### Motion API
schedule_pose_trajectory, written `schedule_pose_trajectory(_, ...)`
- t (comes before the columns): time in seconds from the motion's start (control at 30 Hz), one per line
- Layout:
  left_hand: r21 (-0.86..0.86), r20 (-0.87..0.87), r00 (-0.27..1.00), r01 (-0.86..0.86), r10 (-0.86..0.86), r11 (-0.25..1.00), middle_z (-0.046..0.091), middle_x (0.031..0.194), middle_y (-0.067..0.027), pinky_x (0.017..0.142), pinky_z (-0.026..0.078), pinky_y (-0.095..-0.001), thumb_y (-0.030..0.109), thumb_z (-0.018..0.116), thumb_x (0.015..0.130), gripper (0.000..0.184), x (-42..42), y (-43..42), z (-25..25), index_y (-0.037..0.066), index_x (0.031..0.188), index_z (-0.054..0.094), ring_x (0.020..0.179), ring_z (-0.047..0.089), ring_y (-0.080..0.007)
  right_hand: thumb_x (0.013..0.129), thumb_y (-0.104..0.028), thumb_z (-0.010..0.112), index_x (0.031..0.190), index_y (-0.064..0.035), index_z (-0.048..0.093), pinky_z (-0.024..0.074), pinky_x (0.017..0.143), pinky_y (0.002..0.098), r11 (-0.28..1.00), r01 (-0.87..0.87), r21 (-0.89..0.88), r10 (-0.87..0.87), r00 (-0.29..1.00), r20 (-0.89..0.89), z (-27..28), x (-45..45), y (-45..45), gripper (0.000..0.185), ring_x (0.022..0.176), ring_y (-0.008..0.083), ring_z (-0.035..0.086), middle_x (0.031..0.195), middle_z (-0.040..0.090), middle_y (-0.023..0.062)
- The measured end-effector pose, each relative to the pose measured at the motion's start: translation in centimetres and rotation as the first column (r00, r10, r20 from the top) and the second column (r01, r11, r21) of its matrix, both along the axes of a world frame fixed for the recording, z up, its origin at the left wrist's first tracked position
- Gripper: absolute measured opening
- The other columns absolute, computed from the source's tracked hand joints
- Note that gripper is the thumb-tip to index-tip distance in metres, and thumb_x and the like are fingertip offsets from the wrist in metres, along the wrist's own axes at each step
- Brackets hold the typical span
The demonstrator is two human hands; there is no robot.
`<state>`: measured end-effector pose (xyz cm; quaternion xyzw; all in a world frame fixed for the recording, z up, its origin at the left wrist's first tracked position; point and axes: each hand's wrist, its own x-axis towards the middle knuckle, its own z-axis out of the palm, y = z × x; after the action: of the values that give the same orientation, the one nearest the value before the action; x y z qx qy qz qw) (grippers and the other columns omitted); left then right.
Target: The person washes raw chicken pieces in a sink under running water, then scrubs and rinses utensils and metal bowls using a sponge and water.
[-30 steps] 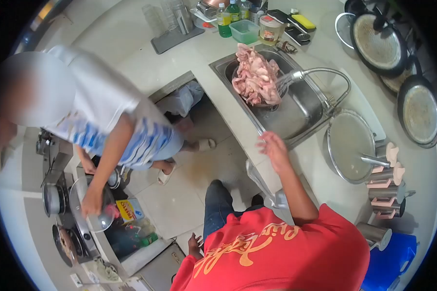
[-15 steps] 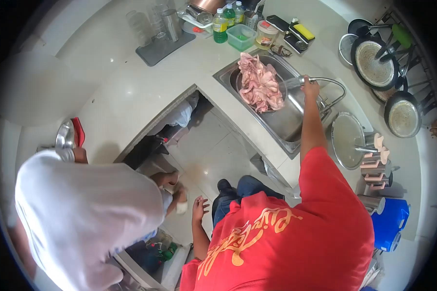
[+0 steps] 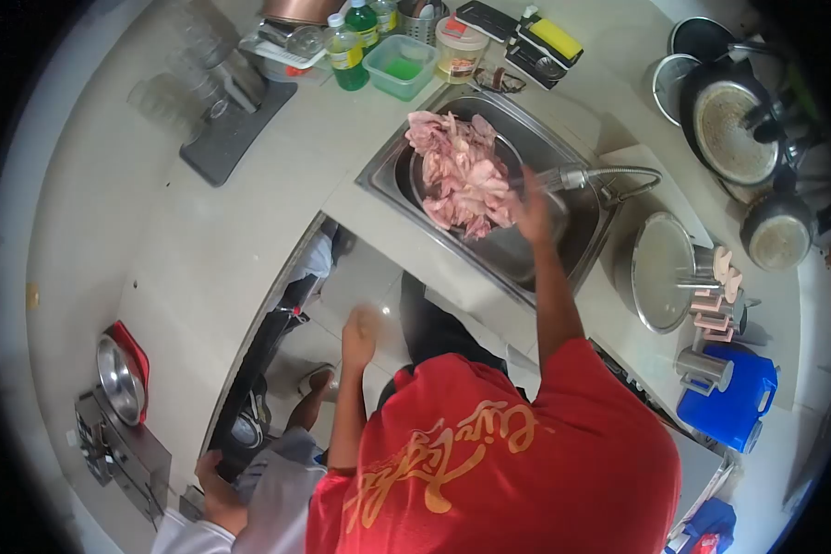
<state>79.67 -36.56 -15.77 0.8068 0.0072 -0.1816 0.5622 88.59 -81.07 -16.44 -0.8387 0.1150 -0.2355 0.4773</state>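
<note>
Your left hand (image 3: 360, 337) is blurred over the floor; can't tell its grip. Right hand (image 3: 533, 217), also blurred, is at the raw meat's (image 3: 462, 175) edge; hold unclear. Meat's heaped in the bowl (image 3: 515, 155) in the sink (image 3: 577, 222); pushing could spill it.

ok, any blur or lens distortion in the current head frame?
Head view: left hand and right hand smeared, likely motion; raw chicken pieces clearer; countertop edge bowed, fisheye-style; picture corners black.
</note>
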Motion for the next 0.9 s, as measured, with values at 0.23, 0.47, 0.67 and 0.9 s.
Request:
schedule_pose_trajectory(0.23,0.107,0.264,0.908,0.307,-0.325,0.946,0.061,0.114,-0.0129,0.076,0.049,-0.0301,0.026,0.065,0.089,0.041,16.1,-12.1,6.6,0.003,0.121,0.055,0.1,0.06,-0.0203,0.072,-0.02,0.08,0.122,-0.0012,0.058,0.0467,0.095,0.0379,0.997,-0.001,0.071,0.014,0.981,-0.193,4.3,6.5,5.0,0.058,0.111,0.0315,0.059,0.122,0.061,0.0153)
schedule_pose_trajectory(0.47,0.505,0.651,0.346,0.467,-0.676,0.726,0.048,0.135,-0.0112,0.105,0.03,-0.051,0.044,0.074,0.073,0.071,24.3,-24.1,9.7,0.01,0.131,0.051,0.129,0.039,-0.0372,0.066,-0.016,0.084,0.123,-0.0049,0.06,0.0511,0.091,0.0355,0.995,-0.061,-0.077,0.064,0.997,0.043,2.8,5.8,3.9,0.063,0.111,0.0259,0.062,0.123,0.062,0.0134)
schedule_pose_trajectory(0.67,0.558,0.634,0.215,0.538,-0.743,0.632,0.051,0.125,-0.004,0.097,0.031,-0.055,0.062,0.069,0.066,0.078,27.2,-27.5,5.5,0.012,0.125,0.055,0.124,0.04,-0.0344,0.069,-0.012,0.076,0.121,-0.0067,0.059,0.0433,0.101,0.0422,0.991,-0.05,-0.123,0.04,0.996,-0.078,2.8,4.9,4.2,0.055,0.118,0.033,0.055,0.126,0.058,0.0144)
schedule_pose_trajectory(0.9,0.632,0.639,0.194,0.421,-0.745,0.651,0.051,0.124,-0.0041,0.097,0.032,-0.0561,0.059,0.062,0.075,0.066,26.5,-28.2,3.7,0.013,0.122,0.057,0.117,0.041,-0.0378,0.078,-0.01,0.07,0.125,-0.008,0.057,0.0455,0.098,0.0396,0.978,-0.117,0.17,0.144,0.977,-0.158,4.0,4.3,3.6,0.049,0.12,0.029,0.054,0.129,0.056,0.0118)
